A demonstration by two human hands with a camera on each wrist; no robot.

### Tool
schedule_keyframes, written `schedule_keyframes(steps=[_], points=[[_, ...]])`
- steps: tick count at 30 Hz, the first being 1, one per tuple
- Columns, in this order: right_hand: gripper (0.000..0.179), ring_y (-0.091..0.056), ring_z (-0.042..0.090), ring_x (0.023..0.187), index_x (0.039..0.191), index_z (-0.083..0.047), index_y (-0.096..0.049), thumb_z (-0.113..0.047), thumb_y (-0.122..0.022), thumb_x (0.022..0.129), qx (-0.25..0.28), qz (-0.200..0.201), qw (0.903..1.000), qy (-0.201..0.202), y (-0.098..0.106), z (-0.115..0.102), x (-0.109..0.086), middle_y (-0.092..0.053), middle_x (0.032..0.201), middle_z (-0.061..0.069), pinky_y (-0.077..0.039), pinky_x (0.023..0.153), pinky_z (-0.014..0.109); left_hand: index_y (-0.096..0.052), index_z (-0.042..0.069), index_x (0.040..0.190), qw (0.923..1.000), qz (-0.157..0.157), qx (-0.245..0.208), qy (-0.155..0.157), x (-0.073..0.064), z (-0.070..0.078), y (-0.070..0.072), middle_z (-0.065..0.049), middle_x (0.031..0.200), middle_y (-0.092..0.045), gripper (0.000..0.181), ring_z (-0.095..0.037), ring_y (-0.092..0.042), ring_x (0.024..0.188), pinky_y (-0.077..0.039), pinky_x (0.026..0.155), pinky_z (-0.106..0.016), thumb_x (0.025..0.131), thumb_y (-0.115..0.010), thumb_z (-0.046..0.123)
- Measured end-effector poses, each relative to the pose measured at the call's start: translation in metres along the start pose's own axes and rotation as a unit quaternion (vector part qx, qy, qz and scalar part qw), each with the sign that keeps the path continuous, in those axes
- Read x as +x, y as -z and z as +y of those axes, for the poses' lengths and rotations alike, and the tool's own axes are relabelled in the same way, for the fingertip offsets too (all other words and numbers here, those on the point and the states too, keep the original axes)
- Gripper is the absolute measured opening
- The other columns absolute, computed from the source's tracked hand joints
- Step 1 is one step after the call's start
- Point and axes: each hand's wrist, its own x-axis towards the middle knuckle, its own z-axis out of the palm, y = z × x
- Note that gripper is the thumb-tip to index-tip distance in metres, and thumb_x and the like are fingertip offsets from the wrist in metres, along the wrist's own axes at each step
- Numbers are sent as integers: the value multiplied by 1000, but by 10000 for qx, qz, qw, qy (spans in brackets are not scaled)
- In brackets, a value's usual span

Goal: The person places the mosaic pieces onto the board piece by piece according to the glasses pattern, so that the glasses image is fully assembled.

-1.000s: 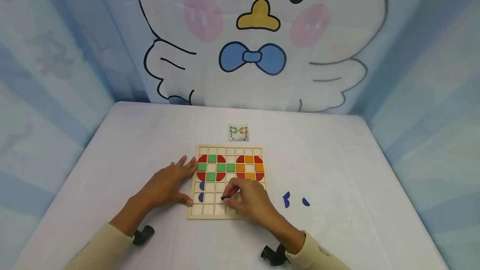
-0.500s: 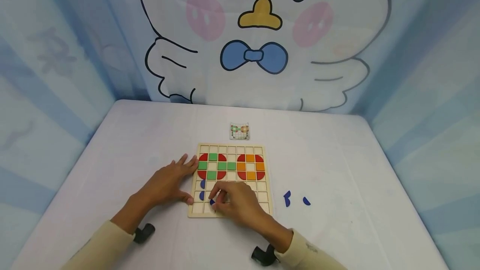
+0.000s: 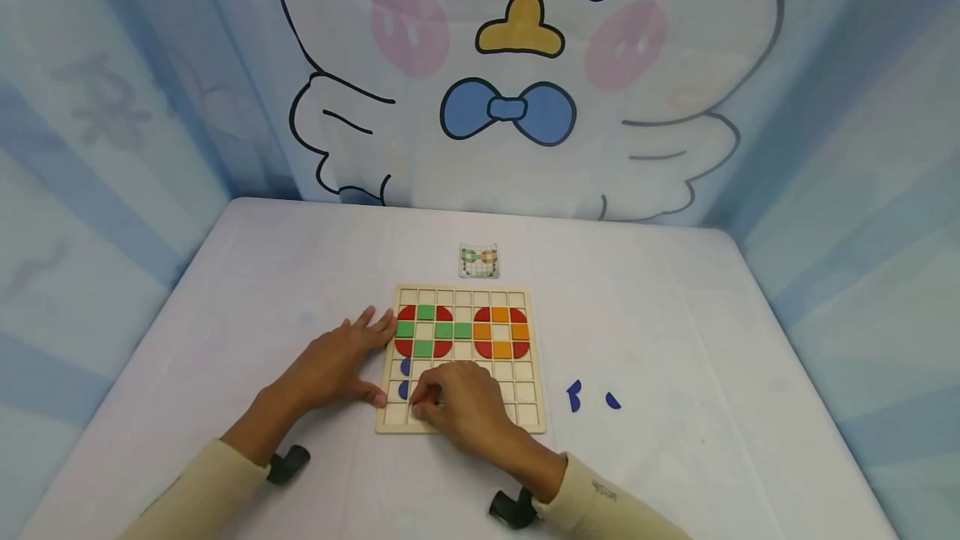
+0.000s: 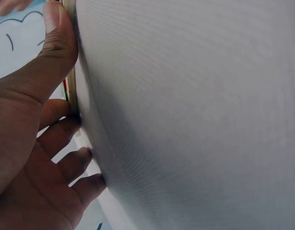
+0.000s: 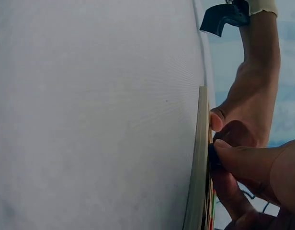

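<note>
A wooden grid board [image 3: 527, 394] lies on the white table, with red, green and orange pieces in its upper rows. My left hand [image 3: 335, 369] rests along the board's left edge, thumb and fingertips against the frame. Over the lower left cells, my right hand [image 3: 467, 405] pinches a small dark blue piece [image 5: 213, 156] between thumb and finger, close against the board's face. In the head view the fingers hide this piece. Two blue rounded pieces, the upper one [image 3: 405, 367] and the lower one [image 3: 403, 390], sit in the left column just beside the right fingertips.
Right of the board lie some blue pieces [image 3: 573, 396] close together and a single blue half-round piece [image 3: 612, 401]. A small pattern card [image 3: 479, 261] lies beyond the board's far edge. Behind the table [image 3: 645, 307] hangs a printed curtain [image 3: 675, 40].
My right hand has moved left across the board with the blue piece, from the middle columns to near the left column. The left hand stays at the board's edge.
</note>
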Motion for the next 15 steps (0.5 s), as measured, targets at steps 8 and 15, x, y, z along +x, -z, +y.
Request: schedule_keyframes(steps=[8,15], points=[[15,-53,-2,63,79,-23,-77,-22,-90,87,164,-144,9994,-274,-2,-4,1,-62,64,-17,-42,58,18,-40,9,163,10000,-35,15,4,1,0,2,-13,172,-35,117,-43,-25,162,-32,126,-65,68,-98,45],[15,-53,-4,60,77,-21,-78,-20,-90,86,278,-132,9993,-213,-2,-7,0,-64,64,-16,-43,55,18,-39,9,164,9999,-103,23,50,1,2,3,-13,172,-35,118,-43,-25,163,-32,126,-66,68,-97,46]])
